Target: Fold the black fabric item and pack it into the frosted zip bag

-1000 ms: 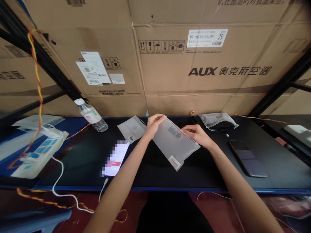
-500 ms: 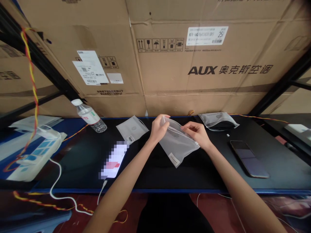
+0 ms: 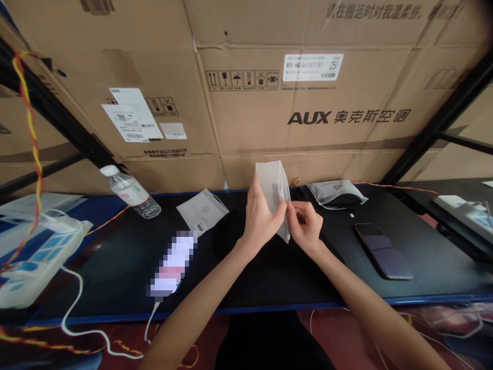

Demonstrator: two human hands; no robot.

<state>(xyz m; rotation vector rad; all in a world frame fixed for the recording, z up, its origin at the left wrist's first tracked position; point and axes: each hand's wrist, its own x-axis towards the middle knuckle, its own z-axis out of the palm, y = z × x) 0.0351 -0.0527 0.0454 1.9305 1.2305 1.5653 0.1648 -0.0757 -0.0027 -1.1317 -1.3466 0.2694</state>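
A frosted zip bag [image 3: 270,177] is held up over the middle of the black table, its opening edge turned to the right. My left hand [image 3: 262,213] wraps round the bag from the left, with the thumb on its front. At the bag's right edge, my right hand [image 3: 307,221] pinches the zip side between thumb and curled fingers. Part of the bag is hidden behind the left hand. A second frosted bag [image 3: 202,209] lies flat to the left, and a fuller bag [image 3: 337,193] with something dark inside lies to the right.
A water bottle [image 3: 133,192] leans at the back left. A lit phone [image 3: 173,264] on a white cable lies left, a dark phone [image 3: 381,252] right. Large cardboard boxes [image 3: 246,123] stand behind the table [image 3: 300,288]. A yellow-red twisted wire [image 3: 34,149] hangs at the left.
The bag has been turned from lying slanted with its corner down to standing upright. My left hand now grips round its body; my right hand has moved down its edge. The view has shifted slightly.
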